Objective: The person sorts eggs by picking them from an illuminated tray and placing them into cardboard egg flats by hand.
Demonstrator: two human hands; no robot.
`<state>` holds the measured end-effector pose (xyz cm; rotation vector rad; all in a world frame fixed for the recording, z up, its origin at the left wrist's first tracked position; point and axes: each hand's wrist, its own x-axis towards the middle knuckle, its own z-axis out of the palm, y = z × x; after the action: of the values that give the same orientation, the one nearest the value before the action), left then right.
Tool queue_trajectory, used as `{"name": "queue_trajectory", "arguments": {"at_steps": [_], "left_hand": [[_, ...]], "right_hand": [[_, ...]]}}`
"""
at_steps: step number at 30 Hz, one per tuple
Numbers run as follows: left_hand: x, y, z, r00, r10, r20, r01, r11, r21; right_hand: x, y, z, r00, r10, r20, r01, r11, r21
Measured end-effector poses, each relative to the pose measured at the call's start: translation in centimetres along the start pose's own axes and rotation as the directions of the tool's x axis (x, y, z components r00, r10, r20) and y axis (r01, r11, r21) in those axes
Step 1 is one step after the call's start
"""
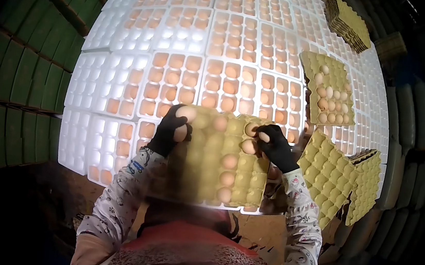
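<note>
My left hand (165, 134), in a black glove, is closed on two eggs at the left edge of a yellowish pulp egg tray (248, 185). One held egg (187, 113) sits at the tray's far left corner, the other (180, 133) just below it. Over the tray's far right corner, my gloved right hand (278, 148) has its fingers curled around an egg (264, 137). Two eggs lie by its fingertips, one of them (249, 146) in a cup. A short column of eggs (227, 178) and a single egg (220, 123) rest in other cups.
White plastic trays (181, 40), many cups filled with eggs, cover the lit table. To the right are a partly filled pulp tray (340, 76), stacked pulp trays (325, 170) and a farther stack (348, 22). Green boxes (6, 74) line the left side.
</note>
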<state>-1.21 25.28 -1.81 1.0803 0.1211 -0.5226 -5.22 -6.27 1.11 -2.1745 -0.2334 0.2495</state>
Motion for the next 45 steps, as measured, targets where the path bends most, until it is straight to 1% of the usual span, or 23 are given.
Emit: {"name": "queue_trajectory", "arguments": {"at_steps": [1,3,5,7,9,11,13,14,15,18,21,23,24,25,27,29,32,35,38,40,41,43,45], "left_hand": [[0.1,0.6,1.1,0.998,0.001,-0.068,-0.013,0.985,-0.171],[1.4,1.6,2.5,0.985,0.171,-0.020,-0.160,0.951,0.264],[2.6,1.6,3.8,0.895,0.392,0.213,-0.415,0.557,0.720],[3.2,1.1,5.2,0.757,0.423,0.499,-0.525,-0.060,0.849],[3.3,0.4,7.1,0.901,0.192,0.388,-0.321,-0.307,0.896],[3.6,0.7,7.4,0.913,0.132,0.387,-0.333,-0.310,0.891],[3.5,-0.5,5.6,0.832,0.311,0.458,-0.434,-0.149,0.889],[2.4,0.9,5.2,0.833,0.290,0.470,-0.488,-0.013,0.873],[1.7,0.8,4.8,0.833,0.375,0.407,-0.478,0.117,0.870],[-2.6,3.4,3.5,0.869,0.458,0.186,-0.445,0.561,0.698],[-5.9,0.7,-0.6,0.941,0.312,-0.128,-0.292,0.944,0.152],[-10.4,3.7,-5.2,0.968,0.161,-0.193,-0.072,0.913,0.401],[-12.6,2.8,-7.0,0.911,0.236,-0.339,-0.067,0.895,0.441],[-14.1,1.4,-10.1,0.804,0.519,-0.292,-0.178,0.678,0.713],[-17.9,-0.4,-13.6,0.727,0.530,-0.437,-0.025,0.656,0.754],[-19.9,-1.4,-15.1,0.731,0.447,-0.515,0.021,0.741,0.672],[-20.8,-1.1,-15.9,0.655,0.595,-0.466,0.091,0.550,0.830],[-21.1,-1.5,-17.7,0.577,0.661,-0.479,0.095,0.529,0.843],[-21.8,-1.5,-20.1,0.599,0.560,-0.572,0.054,0.685,0.727],[-21.3,-0.1,-20.7,0.577,0.595,-0.560,-0.048,0.709,0.704],[-20.9,1.0,-20.5,0.595,0.531,-0.603,0.003,0.750,0.662],[-19.6,3.0,-20.1,0.624,0.397,-0.673,0.105,0.810,0.576],[-17.2,4.0,-20.4,0.604,0.556,-0.571,0.023,0.705,0.709]], "right_hand": [[-0.5,-1.3,0.8,0.999,-0.014,-0.045,0.000,0.951,-0.310],[-0.2,-4.1,3.2,0.976,0.215,-0.047,-0.179,0.654,-0.735],[-0.2,-2.6,6.0,0.979,0.092,-0.182,-0.203,0.518,-0.831],[0.1,-3.8,6.0,0.971,0.148,-0.190,-0.239,0.505,-0.829],[-0.2,-4.0,4.8,0.979,0.135,-0.154,-0.205,0.658,-0.725],[-0.5,-2.7,2.6,0.990,-0.041,-0.132,-0.025,0.884,-0.467],[-1.0,-1.1,2.1,0.966,-0.046,-0.255,0.015,0.992,-0.124],[-1.3,-1.9,1.6,0.957,0.235,-0.168,-0.147,0.897,0.416],[-1.4,-3.4,1.6,0.899,0.429,0.085,-0.315,0.500,0.807],[-0.7,-9.5,4.5,0.832,0.543,0.111,-0.262,0.209,0.942],[0.8,-10.3,8.3,0.787,0.584,0.198,-0.387,0.218,0.896],[2.8,-10.7,12.6,0.863,0.466,0.195,-0.361,0.300,0.883],[4.0,-12.2,14.5,0.901,0.356,0.247,-0.397,0.453,0.798],[5.5,-14.0,16.6,0.916,0.248,0.316,-0.402,0.599,0.693],[7.6,-17.0,22.0,0.948,0.034,0.318,-0.237,0.741,0.628],[9.9,-17.5,27.2,0.866,-0.484,0.123,0.448,0.861,0.240],[11.5,-19.8,31.9,0.850,-0.306,0.428,0.417,0.887,-0.195],[13.4,-20.0,34.2,0.837,-0.188,0.514,0.362,0.895,-0.262],[14.8,-16.6,37.5,0.896,-0.278,0.347,0.274,0.960,0.062],[16.1,-21.3,35.7,0.869,-0.348,0.350,0.417,0.897,-0.143],[16.8,-20.7,37.1,0.885,-0.334,0.325,0.356,0.934,-0.009],[18.2,-20.4,38.1,0.835,-0.504,0.219,0.545,0.811,-0.211],[17.8,-20.8,37.0,0.869,-0.475,0.139,0.494,0.843,-0.212]]}}
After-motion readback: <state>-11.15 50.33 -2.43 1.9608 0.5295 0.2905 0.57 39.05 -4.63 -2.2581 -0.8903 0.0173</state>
